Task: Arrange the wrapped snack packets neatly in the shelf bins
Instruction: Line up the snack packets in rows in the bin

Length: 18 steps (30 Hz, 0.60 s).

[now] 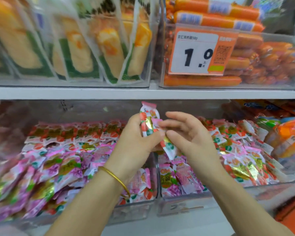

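Presently, we note left hand point(138, 138) curled round one upright packet point(147, 120). Right hand point(191, 137), other fingers loose, pinches a second packet point(169, 147), tilted against it. Both are held over the lower-shelf bins point(182, 206), prob. to square the pkts together before placing.

Two bare hands, left hand point(136, 140) and right hand point(192, 135), two pink-and-white foil snack packets point(148, 120) in them, one thin gold bangle point(117, 178), one orange paper price tag point(196, 51), binned packets too many to count.
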Each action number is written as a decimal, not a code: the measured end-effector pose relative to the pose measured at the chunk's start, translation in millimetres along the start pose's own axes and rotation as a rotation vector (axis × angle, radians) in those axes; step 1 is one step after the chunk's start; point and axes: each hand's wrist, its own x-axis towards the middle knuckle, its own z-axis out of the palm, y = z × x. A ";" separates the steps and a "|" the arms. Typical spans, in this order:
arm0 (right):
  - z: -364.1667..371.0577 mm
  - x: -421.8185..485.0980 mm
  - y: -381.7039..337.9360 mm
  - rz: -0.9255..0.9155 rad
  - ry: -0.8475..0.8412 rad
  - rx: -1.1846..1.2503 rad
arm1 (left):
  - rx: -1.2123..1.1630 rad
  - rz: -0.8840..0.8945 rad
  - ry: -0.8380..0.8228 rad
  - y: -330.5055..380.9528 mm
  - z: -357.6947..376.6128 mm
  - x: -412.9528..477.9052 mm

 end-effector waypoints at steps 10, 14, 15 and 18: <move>41.6 8.2 -26.0 0.259 -0.194 0.057 | -0.055 -0.089 0.065 6.0 -46.7 -26.0; 76.0 31.9 -32.0 0.275 -0.226 -0.077 | 0.037 -0.134 0.176 5.7 -79.3 -22.0; 86.4 40.4 -27.7 0.304 -0.220 -0.115 | 0.134 -0.115 0.211 5.3 -88.1 -20.0; 114.4 75.9 1.1 0.428 -0.108 -0.219 | 0.460 -0.017 0.373 4.3 -114.8 -14.6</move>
